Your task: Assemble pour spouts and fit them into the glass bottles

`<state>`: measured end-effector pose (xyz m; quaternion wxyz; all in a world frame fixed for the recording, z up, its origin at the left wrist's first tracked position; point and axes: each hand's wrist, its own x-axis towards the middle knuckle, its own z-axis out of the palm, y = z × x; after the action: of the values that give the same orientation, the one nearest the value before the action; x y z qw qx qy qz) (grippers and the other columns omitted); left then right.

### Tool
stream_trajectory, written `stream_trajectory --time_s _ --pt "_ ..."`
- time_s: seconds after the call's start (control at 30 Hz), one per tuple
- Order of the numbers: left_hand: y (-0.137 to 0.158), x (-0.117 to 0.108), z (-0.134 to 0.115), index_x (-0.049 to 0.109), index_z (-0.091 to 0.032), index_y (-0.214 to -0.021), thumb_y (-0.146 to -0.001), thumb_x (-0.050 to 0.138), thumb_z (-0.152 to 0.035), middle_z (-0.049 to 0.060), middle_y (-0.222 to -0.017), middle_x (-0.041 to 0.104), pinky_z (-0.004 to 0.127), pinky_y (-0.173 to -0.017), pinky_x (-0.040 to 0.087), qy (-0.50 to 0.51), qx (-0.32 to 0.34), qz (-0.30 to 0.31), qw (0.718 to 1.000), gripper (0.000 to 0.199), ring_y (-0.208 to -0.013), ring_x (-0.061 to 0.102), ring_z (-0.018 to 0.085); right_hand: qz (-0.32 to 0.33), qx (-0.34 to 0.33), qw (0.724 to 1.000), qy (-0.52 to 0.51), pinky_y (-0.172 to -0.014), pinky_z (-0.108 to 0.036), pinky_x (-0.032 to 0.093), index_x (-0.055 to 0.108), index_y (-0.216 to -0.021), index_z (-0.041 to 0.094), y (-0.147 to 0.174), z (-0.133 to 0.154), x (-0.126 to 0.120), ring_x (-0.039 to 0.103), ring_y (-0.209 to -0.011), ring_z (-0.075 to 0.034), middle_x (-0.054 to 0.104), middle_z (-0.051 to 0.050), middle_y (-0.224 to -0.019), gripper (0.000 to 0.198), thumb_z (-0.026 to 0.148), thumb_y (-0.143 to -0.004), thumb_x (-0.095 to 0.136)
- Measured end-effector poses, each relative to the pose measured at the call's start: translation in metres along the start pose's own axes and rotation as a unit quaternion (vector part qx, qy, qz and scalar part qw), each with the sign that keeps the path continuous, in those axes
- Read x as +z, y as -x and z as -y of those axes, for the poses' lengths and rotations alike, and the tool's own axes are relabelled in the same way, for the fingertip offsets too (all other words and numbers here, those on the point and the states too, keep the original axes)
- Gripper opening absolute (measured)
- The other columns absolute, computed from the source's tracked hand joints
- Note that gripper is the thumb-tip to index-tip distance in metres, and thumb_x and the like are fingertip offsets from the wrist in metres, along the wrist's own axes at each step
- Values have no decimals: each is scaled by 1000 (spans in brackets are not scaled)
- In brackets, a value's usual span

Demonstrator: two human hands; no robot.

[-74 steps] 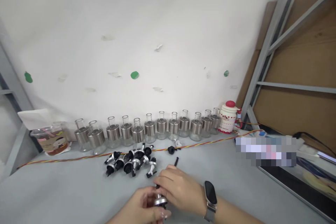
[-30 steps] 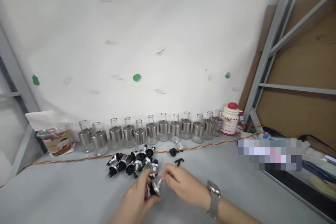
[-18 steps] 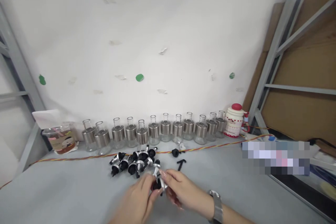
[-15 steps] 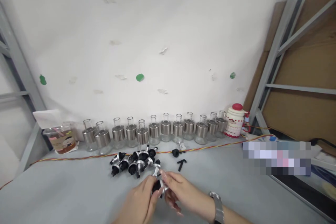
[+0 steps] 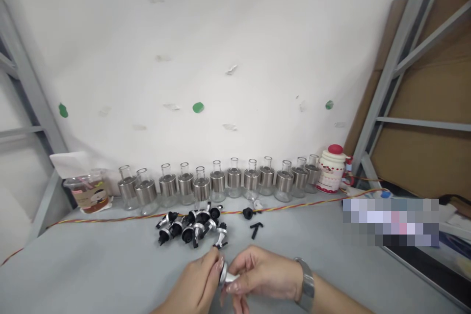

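Between my hands is a silver-and-black bottle pourer, low in the middle of the view. My left hand is closed round its black end, which the fingers mostly hide. With thumb and fingertips, my right hand pinches the silver spout; a metal watch band sits on that wrist. Just beyond lies a pile of similar pourers, black stoppers with silver collars and spouts. A black T-shaped piece and a round black stopper lie apart to the right of the pile.
Several glass bottles with steel collars stand uncapped along the wall. A red-and-yellow twisted cord crosses the grey table in front of them. At the left is a plastic drink cup; at the right, a cream jar with red lid.
The pourer has turned in my hands, so its silver spout now points right. My right hand has moved from over the pourer to gripping the spout.
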<state>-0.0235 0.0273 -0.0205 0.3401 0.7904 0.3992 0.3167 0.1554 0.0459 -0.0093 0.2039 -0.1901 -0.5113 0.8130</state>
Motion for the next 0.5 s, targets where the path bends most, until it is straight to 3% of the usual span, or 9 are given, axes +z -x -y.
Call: stream_trajectory --time_s 0.23,0.33,0.4,0.5 --pt "-4 6 5 43 -21 -74 -89 25 -38 -3 -62 45 21 -55 32 28 -43 -14 999 29 -56 41 12 -69 -24 989 130 -52 -22 42 57 -63 9 -1 -1 1 52 -44 -8 58 -2 -56 21 29 -69 61" --pt "-6 7 6 44 -20 -75 -88 25 -40 -3 -62 45 21 -55 33 22 -57 -31 998 30 -57 41 12 -139 -38 946 290 -54 -22 42 54 -62 12 1 -2 7 53 -51 -10 56 0 -57 20 26 -76 51" --pt "-7 9 8 46 -20 -76 -88 24 -40 -3 -64 48 21 -57 35 24 -80 -39 996 32 -58 43 12 -188 -67 858 474 -61 -24 43 56 -67 14 3 -3 11 55 -61 -13 58 -2 -63 20 20 -80 43" --pt "-9 13 12 50 -20 -79 -88 24 -39 0 -67 55 24 -61 39 15 -114 -54 992 33 -62 50 14 -187 -112 653 725 -74 -31 41 57 -87 12 5 -5 16 54 -75 -19 60 -8 -78 19 10 -79 40"
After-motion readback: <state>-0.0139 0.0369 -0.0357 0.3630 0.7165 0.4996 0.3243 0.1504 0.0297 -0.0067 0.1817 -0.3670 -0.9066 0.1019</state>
